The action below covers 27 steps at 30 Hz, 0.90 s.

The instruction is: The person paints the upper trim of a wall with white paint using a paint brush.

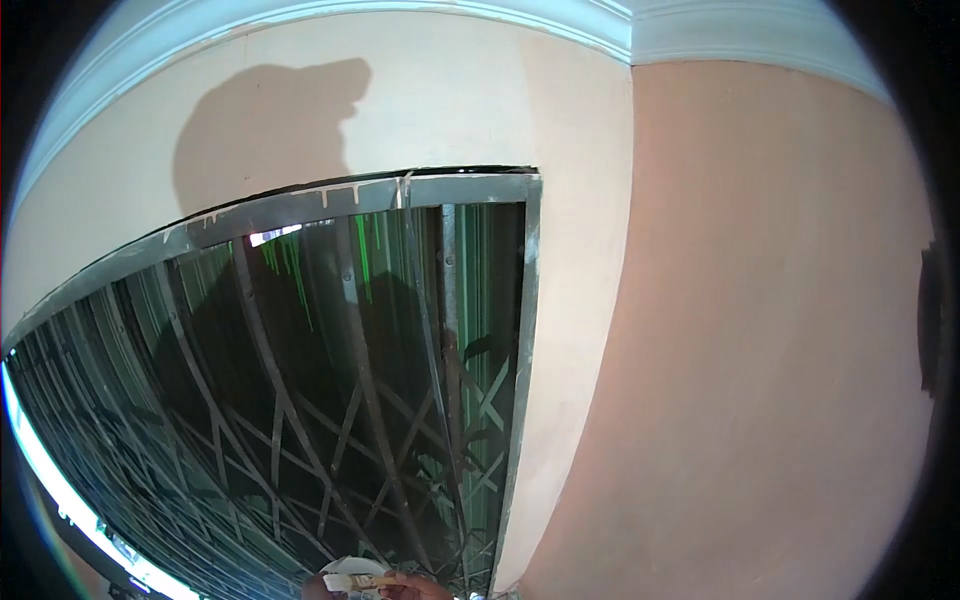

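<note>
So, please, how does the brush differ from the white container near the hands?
The brush is narrow and straight; the white container shows a curved rim. The brush has a tan handle; the container looks white where visible. The brush lies in front; the container is partly hidden behind it. Both show near the picture's bottom edge.

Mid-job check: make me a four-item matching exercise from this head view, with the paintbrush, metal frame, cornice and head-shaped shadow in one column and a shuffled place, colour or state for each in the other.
Column one
1. Paintbrush
2. Metal frame
3. Cornice
4. Head-shaped shadow

Column two
A. Pale blue-white, running along the top of the walls
B. Cast on the peach wall above the gate
C. At the picture's bottom edge, held in the right hand
D. Grey, marked with pale drips

Pairs: 1-C, 2-D, 3-A, 4-B
</note>
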Available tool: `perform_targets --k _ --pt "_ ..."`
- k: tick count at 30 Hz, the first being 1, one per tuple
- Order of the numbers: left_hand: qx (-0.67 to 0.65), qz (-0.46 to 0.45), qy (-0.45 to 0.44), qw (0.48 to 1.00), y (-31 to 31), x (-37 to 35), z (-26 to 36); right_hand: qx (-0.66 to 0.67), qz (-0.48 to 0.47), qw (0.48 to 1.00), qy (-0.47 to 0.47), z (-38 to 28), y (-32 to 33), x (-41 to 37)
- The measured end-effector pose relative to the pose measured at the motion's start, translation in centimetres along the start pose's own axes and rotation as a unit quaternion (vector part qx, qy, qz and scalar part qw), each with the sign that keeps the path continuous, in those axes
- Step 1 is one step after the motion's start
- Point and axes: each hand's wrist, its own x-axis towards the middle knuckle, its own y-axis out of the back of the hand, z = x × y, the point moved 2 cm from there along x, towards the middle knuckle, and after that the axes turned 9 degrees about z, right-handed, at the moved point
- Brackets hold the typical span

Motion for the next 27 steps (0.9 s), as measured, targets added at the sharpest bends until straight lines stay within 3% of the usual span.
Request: perform_targets --k 9,15,18,22,27 --pt "0.035 -0.046 -0.013 0.998 0.6 0.9 -0.7 0.007 -0.045 0.999 0.005 0.3 -5.7 0.0" --pt "0.055 -0.061 -0.037 0.996 0.2 0.3 -0.4 0.009 -0.150 0.989 0.017 -0.9 -9.7 0.7" --pt "0.058 -0.058 -0.044 0.996 -0.6 -1.2 0.3 0.025 -0.095 0.995 0.033 -1.7 -12.0 0.6" --pt "0.062 -0.007 -0.033 0.998 -1.2 -1.3 0.2 -0.033 -0.168 0.977 0.125 -4.8 -19.6 -1.8" --pt "0.001 -0.133 -0.100 0.986 1.5 2.7 -2.9 -0.100 -0.244 0.916 0.301 -10.4 -28.9 -5.3"
